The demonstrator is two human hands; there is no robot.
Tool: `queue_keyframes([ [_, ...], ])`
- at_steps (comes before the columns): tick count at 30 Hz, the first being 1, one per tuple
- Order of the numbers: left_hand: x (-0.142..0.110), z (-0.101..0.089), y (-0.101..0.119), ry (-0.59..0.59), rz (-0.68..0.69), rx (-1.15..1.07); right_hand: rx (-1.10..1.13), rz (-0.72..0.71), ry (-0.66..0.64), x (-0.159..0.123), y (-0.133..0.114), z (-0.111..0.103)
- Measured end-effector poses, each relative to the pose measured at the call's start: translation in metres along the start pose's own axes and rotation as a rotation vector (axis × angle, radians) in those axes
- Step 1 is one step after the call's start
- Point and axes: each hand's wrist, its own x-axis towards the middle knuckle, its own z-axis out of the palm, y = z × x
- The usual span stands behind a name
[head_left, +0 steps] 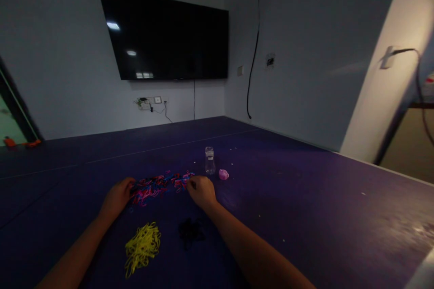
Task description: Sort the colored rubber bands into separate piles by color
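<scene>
Loops in yellow [143, 244] closest up, all in one messy clump on a purple surface [305, 198]. Just right of those and slightly farther off, some black loops [191, 231], pretty hard to make out against the dark colour. Next out, a mixed pile [152, 188] in pink, red, blue and darker shades, spread sideways in a long strip between left hand [117, 196] and right hand [203, 190]. Left one right at the strip's end, fingers bent and fairly close together; can't tell if pinching any. Right one at the opposite end, curled narrow, thumb up near the fingers; can't tell about a grip there either. Just past the right hand, a clear bottle [209, 165], upright, plus a small pink lump [223, 174] just beside it on the right. Way at the back, a wall [61, 54] with sockets [158, 99] and, above those, a big black TV [169, 36], screen dark.
</scene>
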Motion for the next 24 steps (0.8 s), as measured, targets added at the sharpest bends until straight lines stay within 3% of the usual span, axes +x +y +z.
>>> queue_keyframes([
  [9, 0.0004, 0.0045, -0.0103, 0.081, -0.027, -0.168, -0.001, 0.017, 0.001, 0.0005, 0.0008, 0.002],
  [18, 0.0002, 0.0029, -0.0056, -0.004, -0.002, -0.218, -0.004, -0.004, 0.007, 0.0011, 0.0012, 0.0014],
  [24, 0.0006, -0.0014, -0.0038, -0.055, 0.002, -0.09, -0.003, -0.008, 0.021, 0.0007, 0.0016, 0.0027],
])
